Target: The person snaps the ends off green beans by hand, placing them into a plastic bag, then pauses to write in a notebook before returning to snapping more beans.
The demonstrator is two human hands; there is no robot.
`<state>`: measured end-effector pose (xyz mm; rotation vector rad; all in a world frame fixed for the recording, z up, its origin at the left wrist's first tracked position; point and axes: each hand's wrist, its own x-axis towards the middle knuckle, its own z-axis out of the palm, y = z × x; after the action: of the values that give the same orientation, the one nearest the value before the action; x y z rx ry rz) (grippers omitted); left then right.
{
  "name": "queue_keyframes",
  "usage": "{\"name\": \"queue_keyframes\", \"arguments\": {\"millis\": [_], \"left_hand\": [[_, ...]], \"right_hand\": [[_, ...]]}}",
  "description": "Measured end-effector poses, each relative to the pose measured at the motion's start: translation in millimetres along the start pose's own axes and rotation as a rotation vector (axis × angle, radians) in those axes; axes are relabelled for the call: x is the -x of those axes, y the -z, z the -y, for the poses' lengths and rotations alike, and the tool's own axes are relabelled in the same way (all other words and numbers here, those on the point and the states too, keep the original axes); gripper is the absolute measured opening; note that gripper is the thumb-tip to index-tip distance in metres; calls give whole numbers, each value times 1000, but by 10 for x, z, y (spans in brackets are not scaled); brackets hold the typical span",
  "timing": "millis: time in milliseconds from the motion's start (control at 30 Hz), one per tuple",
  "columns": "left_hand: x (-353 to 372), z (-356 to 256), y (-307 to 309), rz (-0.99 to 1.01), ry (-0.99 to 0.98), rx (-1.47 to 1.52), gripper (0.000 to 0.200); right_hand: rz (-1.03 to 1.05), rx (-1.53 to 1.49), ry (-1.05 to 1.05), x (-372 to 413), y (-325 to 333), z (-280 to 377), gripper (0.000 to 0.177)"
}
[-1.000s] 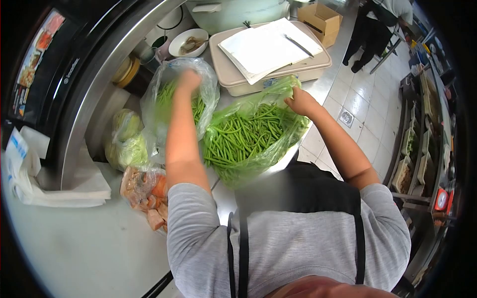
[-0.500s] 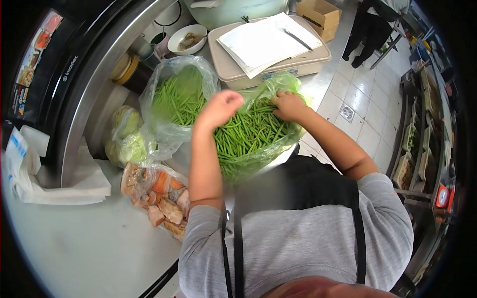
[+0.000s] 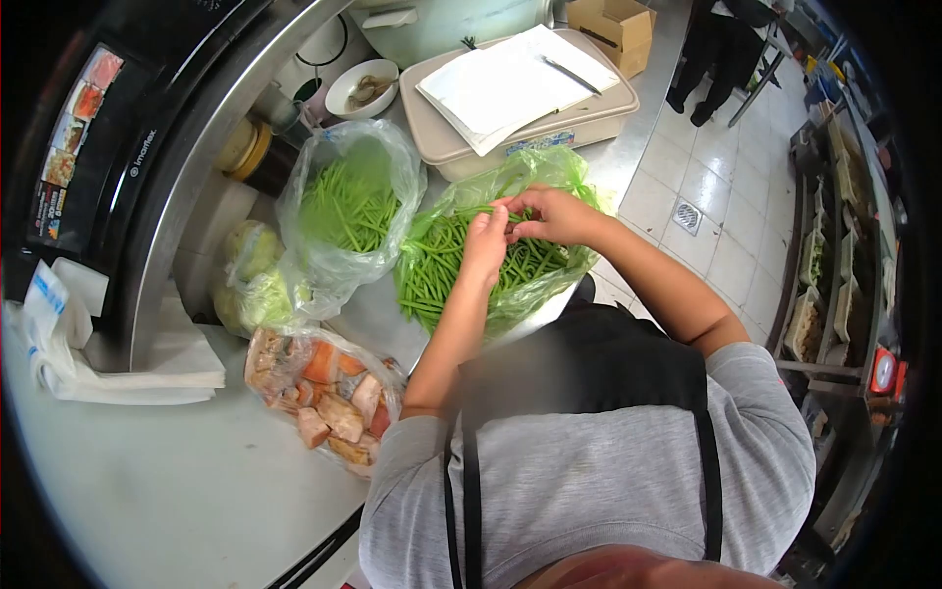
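Observation:
Over an open plastic bag of green beans [image 3: 442, 270], my left hand [image 3: 488, 240] and my right hand [image 3: 549, 214] meet, fingertips close together. The fingers of both hands are bent in a pinch. A thin green bean seems to run between them, though its ends are partly hidden. To the left stands a second clear bag [image 3: 353, 201], also holding green beans.
A beige lidded box [image 3: 437, 137] with papers [image 3: 515, 83] and a pen stands behind the bags. Left are a white bowl [image 3: 361, 88], bagged cabbage [image 3: 257, 280] and bagged meat pieces [image 3: 339, 412]. Another person [image 3: 721, 59] stands at the back right.
My left hand has moved right, from between the two bags to meet my right hand. My right hand has come up out of the beans and slightly left.

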<state>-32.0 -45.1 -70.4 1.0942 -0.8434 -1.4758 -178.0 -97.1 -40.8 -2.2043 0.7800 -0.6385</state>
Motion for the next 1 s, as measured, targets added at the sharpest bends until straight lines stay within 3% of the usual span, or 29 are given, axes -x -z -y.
{"name": "queue_keyframes", "arguments": {"millis": [133,467,567,667,733,767,1000], "left_hand": [[27,-179,182,-35,3,265,26],[115,-278,99,-69,28,69,27],[185,-316,-95,-287,-253,22,27],[111,-275,-19,-252,-491,-229,26],[136,-339,-1,-124,-377,-169,25],[153,-381,2,-61,-320,-139,25],[126,-388,3,-105,-313,-11,26]], "right_hand": [[47,-215,-224,22,35,-70,29],[28,-82,-236,-35,-165,124,24],[56,-134,-301,-38,-192,165,22],[103,-413,-356,-19,-250,130,22],[135,-548,-350,-12,-220,210,22],[109,-478,-340,-7,-209,228,22],[2,-168,-213,19,-74,372,20]]}}
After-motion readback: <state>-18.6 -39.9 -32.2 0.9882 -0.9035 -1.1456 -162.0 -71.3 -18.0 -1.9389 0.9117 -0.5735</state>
